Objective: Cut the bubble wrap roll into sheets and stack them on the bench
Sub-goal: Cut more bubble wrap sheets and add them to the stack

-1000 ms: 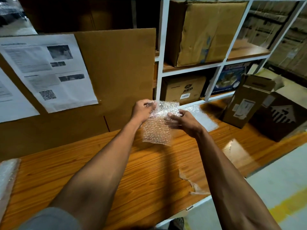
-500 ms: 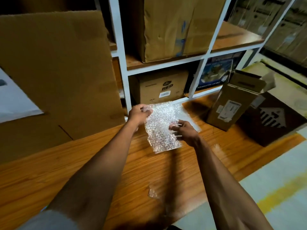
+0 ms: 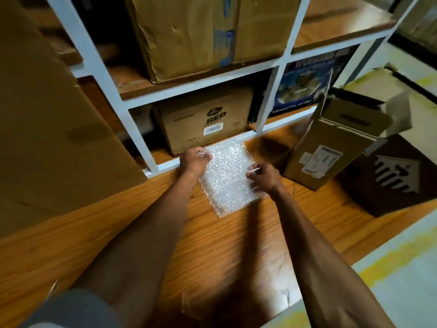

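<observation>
Lowered sheet (image 3: pixel 227 176) onto bench (image 3: pixel 118 233); left hand (image 3: pixel 194 160), right hand (image 3: pixel 261 177) pinched edges. Letting go unevenly might have skewed stack.

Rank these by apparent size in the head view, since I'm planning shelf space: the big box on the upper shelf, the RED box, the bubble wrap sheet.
1. Big box on the upper shelf, cropped by the frame's top edge.
2. and 3. RED box and bubble wrap sheet look alike; the sheet lies nearer the camera, so unranked.
</observation>
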The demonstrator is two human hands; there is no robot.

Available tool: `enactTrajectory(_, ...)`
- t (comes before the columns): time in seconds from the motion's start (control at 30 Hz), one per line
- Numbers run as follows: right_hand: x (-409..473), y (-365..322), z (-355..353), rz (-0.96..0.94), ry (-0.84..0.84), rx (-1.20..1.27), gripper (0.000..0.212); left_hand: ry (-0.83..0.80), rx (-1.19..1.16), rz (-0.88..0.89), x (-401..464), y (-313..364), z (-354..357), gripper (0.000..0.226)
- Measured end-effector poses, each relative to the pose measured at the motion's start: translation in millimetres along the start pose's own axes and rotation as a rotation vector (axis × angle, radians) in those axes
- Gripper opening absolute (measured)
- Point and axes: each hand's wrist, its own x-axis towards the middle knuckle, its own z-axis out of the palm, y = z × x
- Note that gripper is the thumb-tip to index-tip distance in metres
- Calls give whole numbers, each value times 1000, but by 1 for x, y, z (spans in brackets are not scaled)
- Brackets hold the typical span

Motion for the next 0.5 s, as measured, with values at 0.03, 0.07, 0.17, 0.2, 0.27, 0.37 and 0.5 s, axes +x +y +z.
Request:
enactTrajectory(0.03,6,2,-1,-16,15,-47,12,-6,7,-6,3,1,5,12)
enactTrajectory(0.07,11,4,-2,-37,28,-93,11,-7,14,-8,7,2,9,10)
enactTrajectory(0.17,25,13,0,-70,42,-188,9,-15,67,-25,18,-4,19,14)
enactTrajectory(0.2,30,16,1,-78,45,-226,10,-18,85,-35,20,-5,21,16)
enactTrajectory(0.27,36,20,3,-89,44,-307,14,-9,123,-38,25,-9,27,23)
enactTrajectory(0.37,39,22,5,-110,69,-427,16,-2,161,-45,26,-9,28,31)
enactTrajectory(0.5,35,19,9,-125,151,-605,27,5,138,-24,25,-10,30,21)
